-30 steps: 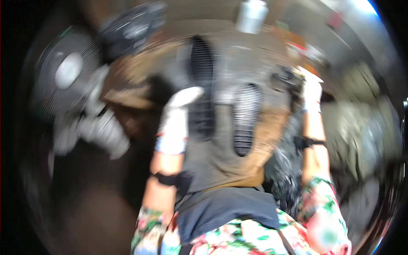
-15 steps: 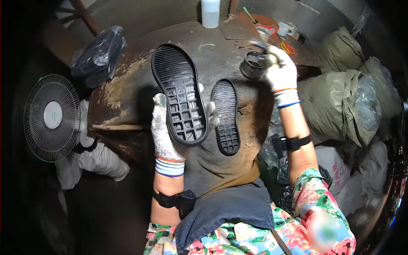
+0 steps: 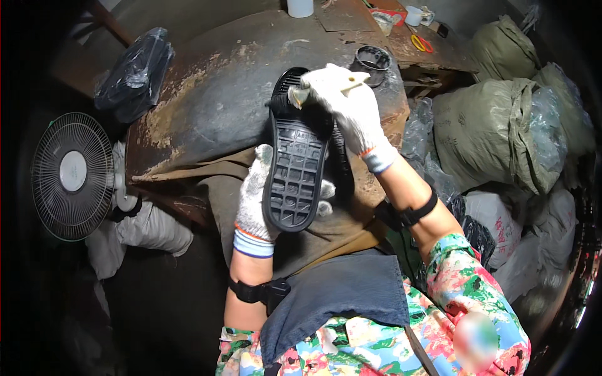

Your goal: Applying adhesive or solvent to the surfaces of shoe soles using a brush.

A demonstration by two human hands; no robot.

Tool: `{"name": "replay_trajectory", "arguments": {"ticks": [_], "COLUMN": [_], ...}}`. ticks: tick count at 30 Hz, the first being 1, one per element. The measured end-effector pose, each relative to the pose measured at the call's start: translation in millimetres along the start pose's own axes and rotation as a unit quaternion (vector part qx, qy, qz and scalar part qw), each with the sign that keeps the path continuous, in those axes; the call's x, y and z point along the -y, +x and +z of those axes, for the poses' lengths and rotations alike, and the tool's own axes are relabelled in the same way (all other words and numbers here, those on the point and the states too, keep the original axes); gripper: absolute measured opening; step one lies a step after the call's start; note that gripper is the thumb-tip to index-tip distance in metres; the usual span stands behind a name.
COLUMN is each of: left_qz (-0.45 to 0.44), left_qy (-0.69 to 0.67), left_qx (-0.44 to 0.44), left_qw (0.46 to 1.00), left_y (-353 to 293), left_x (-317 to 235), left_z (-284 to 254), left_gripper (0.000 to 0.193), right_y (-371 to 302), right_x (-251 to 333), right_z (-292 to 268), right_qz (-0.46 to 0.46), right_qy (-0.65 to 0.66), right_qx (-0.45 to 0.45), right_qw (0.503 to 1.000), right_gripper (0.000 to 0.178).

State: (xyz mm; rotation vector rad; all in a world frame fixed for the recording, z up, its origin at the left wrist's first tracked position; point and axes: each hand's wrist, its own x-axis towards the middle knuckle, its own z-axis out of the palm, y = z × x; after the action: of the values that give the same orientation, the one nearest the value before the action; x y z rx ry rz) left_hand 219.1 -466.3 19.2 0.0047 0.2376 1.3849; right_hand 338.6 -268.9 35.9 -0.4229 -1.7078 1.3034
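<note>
In my white-gloved left hand [image 3: 254, 191] is a black shoe sole [image 3: 295, 169], gripped by its edges with the ribbed and gridded face up. My right hand [image 3: 351, 103], also gloved, is closed around a small brush [image 3: 297, 98] over the upper part of this sole. Dark bristles appear to meet the ribbed surface, though the fingers cover most of the handle. A second black sole [image 3: 340, 153] lies behind the held one, largely hidden. Just beyond my right hand stands a round black-stained pot [image 3: 372, 62].
A worn table [image 3: 232, 100] spreads ahead, with a plastic-wrapped black bundle [image 3: 134, 75] at its left edge. Orange-handled scissors [image 3: 422, 43] and a white cup [image 3: 414, 15] are at the far right. A fan [image 3: 73, 170] stands left; stuffed green sacks [image 3: 486, 131] crowd the right.
My right hand has come from beside the pot, leftward and nearer, onto the held sole. The held sole has shifted slightly right and now covers much of the second one. The view has tilted down.
</note>
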Motion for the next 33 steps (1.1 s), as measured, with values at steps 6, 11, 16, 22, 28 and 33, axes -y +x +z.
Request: {"name": "replay_trajectory", "arguments": {"ticks": [6, 11, 16, 22, 28, 33], "left_qz": [0.146, 0.16, 0.198, 0.228, 0.127, 0.098], "left_qy": [0.002, 0.127, 0.315, 0.569, 0.396, 0.332], "left_qx": [0.025, 0.011, -0.173, -0.115, -0.165, -0.153], "left_qw": [0.989, 0.979, 0.912, 0.782, 0.894, 0.925], "left_y": [15, 9, -9, -18, -7, -24], "left_x": [-2, -27, -34, -25, -4, 0], "left_z": [-32, -13, 4, 1, 21, 3], "left_gripper": [0.066, 0.066, 0.044, 0.052, 0.054, 0.058], "right_y": [-69, -108, -100, -58, 13, -7], "right_x": [46, 62, 60, 51, 3, 6], "right_z": [26, 20, 1, -2, -40, -32], "right_qz": [0.068, 0.148, 0.04, 0.081, -0.298, -0.289], "right_qy": [0.079, 0.18, -0.01, 0.023, -0.348, -0.374], "right_qx": [0.044, 0.052, 0.115, 0.044, -0.059, 0.058], "right_qw": [0.994, 0.971, 0.993, 0.995, 0.887, 0.879], "right_gripper": [0.014, 0.022, 0.019, 0.014, 0.013, 0.014]}}
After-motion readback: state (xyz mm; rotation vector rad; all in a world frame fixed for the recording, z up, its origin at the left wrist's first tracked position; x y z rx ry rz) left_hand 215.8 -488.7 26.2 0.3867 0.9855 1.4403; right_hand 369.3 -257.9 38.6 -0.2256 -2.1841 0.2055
